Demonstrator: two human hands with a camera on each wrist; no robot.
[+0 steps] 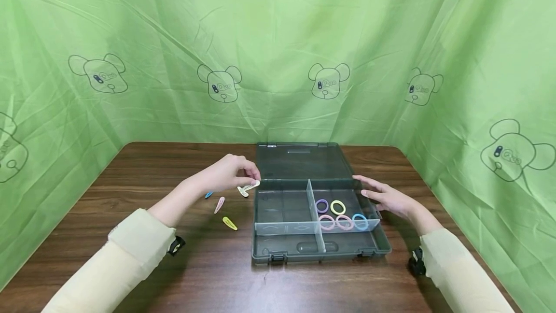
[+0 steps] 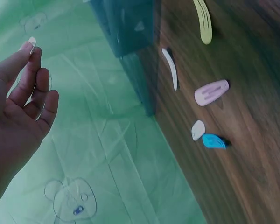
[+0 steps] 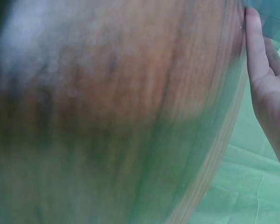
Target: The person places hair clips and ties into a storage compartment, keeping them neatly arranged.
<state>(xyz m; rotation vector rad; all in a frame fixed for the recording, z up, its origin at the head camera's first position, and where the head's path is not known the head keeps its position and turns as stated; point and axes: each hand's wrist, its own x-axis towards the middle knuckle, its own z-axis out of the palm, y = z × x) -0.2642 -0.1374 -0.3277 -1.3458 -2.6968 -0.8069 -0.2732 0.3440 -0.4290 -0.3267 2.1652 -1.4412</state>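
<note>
My left hand pinches a white snap hair clip between thumb and forefinger, just left of the grey see-through box. In the left wrist view the clip pokes out past the fingertips. On the table near this hand lie another white clip, a blue clip, a pink clip and a yellow clip. The left wrist view also shows a second loose white clip. My right hand touches the box's right side with fingers extended.
Dividers split the box into compartments; its lid lies back toward the green curtain. Several hair rings, among them a purple ring, a yellow ring and a blue ring, lie in the right rear compartment.
</note>
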